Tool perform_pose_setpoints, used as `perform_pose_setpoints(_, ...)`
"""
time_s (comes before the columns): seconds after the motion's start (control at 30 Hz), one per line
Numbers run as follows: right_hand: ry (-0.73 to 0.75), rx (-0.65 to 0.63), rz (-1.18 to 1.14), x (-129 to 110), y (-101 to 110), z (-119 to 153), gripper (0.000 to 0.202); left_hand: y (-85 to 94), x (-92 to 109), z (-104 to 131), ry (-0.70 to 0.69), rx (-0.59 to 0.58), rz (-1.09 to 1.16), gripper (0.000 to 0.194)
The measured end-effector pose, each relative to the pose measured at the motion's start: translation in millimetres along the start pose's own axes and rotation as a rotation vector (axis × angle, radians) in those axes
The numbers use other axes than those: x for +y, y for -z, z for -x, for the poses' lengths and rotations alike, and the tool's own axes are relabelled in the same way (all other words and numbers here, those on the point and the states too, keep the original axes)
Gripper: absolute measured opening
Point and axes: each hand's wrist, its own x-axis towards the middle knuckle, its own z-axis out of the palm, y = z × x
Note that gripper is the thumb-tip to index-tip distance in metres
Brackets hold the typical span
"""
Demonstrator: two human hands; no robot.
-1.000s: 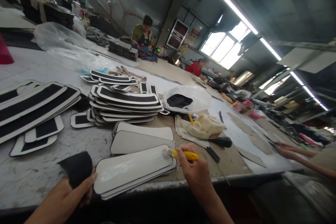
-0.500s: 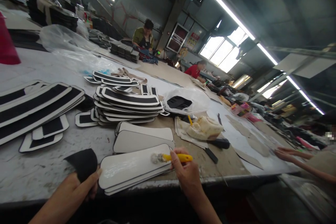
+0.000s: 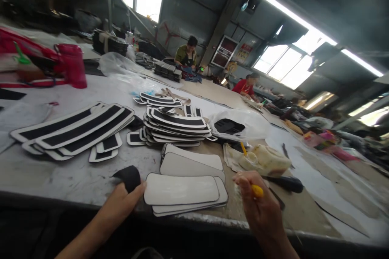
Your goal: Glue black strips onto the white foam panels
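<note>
A bent piece of black sheet material is gripped in my left hand. That hand's thumb touches the left edge of the top white rounded panel, which has a wet shine and lies on a small stack at the table's front edge. My right hand is closed round a yellow-handled brush, off the panel to its right; its bristles are mostly hidden and blurred. Behind the stack are more pale panels. A stained cream container with a yellow stick in it stands beyond my right hand.
Piles of black-and-white curved pieces and longer ones lie behind and left. Past them are a plastic bag and a red jug. A black-handled tool is at right. Two people work at the far side.
My right hand has lifted the brush off the panel and moved it right. The top panel has shifted and turned on its stack. My left hand still holds the black piece. The view has swung left.
</note>
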Motion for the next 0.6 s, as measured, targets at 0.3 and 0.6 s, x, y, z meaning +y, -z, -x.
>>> perform_pose_setpoints(0.3,-0.001,-0.295,-0.275,-44.7,-43.6,3.5,0.021,13.9,17.8,33.0,-0.036,-0.061,0.200,0.034)
perform_pose_setpoints(0.6,-0.708,-0.564,-1.048,-98.3,-92.2,22.4,0.031,-18.1,25.3,68.3,0.034,-0.334,0.244,0.053)
